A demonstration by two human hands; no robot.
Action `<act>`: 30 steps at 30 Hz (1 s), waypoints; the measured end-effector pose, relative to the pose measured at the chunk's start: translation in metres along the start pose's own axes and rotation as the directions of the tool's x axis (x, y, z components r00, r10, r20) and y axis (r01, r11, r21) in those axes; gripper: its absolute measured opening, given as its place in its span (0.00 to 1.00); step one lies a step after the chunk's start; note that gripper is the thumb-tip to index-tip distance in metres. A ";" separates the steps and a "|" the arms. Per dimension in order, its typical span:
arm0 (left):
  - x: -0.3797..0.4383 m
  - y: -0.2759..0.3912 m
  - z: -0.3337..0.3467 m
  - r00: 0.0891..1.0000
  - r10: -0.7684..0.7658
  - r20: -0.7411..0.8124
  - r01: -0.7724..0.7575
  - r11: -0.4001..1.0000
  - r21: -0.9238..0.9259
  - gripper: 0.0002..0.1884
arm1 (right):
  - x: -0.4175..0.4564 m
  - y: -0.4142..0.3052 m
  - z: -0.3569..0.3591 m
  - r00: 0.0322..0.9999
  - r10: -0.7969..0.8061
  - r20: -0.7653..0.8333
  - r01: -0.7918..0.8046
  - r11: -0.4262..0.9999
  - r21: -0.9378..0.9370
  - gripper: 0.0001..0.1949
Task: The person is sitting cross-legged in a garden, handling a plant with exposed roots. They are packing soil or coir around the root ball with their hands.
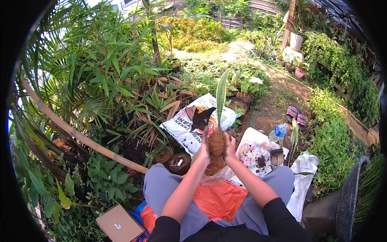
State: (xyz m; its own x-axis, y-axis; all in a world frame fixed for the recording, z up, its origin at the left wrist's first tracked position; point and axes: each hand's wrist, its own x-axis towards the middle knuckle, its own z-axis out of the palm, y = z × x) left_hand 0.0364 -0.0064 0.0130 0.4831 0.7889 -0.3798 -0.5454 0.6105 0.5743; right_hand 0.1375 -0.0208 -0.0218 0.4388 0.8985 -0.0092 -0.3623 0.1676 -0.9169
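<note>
Between my two palms a ball of brown coconut fibre [216, 142] is held upright, and one long green snake plant leaf [221, 96] rises from its top. My left hand [205, 146] presses on its left side and my right hand [229, 147] on its right; both look soiled. Just below is a clear plastic bag [213, 179] with loose coconut fibre [214, 166] in it. Behind the ball lies a white printed sack of potting soil [180, 127], torn so that dark soil [202, 118] shows.
At the right, a soil-strewn board [248, 142] bears a plastic bottle [279, 130] and a dark block [276, 156]. Slippers [296, 115] lie beyond. A pot with a white thread spool [180, 162] stands left of my hands, near a curved pole [90, 142]. A cardboard box [119, 224] is at lower left.
</note>
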 end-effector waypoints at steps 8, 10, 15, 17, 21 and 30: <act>0.006 -0.007 -0.003 0.998 0.066 -0.024 -0.068 0.995 -0.069 0.25 | 0.006 -0.009 -0.001 0.980 0.009 0.197 0.022 0.988 -0.154 0.21; 0.000 0.001 0.001 1.000 0.015 -0.012 -0.017 0.983 -0.184 0.23 | 0.006 -0.027 0.004 0.947 0.249 0.204 -0.253 0.967 -0.007 0.22; -0.002 0.008 0.005 0.998 0.024 0.052 -0.007 0.954 -0.300 0.22 | 0.010 -0.049 -0.001 0.967 -0.189 0.170 0.207 0.974 -0.096 0.19; -0.003 0.010 0.004 1.000 0.005 0.023 0.003 0.939 -0.344 0.21 | -0.007 -0.059 0.008 0.788 -0.586 0.189 0.605 0.679 -0.415 0.16; -0.002 0.004 -0.001 0.991 0.135 0.027 -0.120 0.946 -0.301 0.22 | -0.034 -0.068 0.020 0.505 -0.489 0.712 0.832 0.054 -0.552 0.19; 0.009 -0.018 -0.009 0.966 0.252 -0.064 -0.258 0.956 -0.138 0.22 | -0.028 -0.047 0.018 0.708 -0.504 0.495 0.704 0.445 -0.554 0.21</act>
State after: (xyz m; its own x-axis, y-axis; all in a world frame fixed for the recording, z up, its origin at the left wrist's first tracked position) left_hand 0.0441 -0.0100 -0.0070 0.2854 0.9200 -0.2686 -0.7410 0.3895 0.5470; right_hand 0.1273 -0.0461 0.0288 0.0864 0.7521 0.6533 0.6029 0.4825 -0.6353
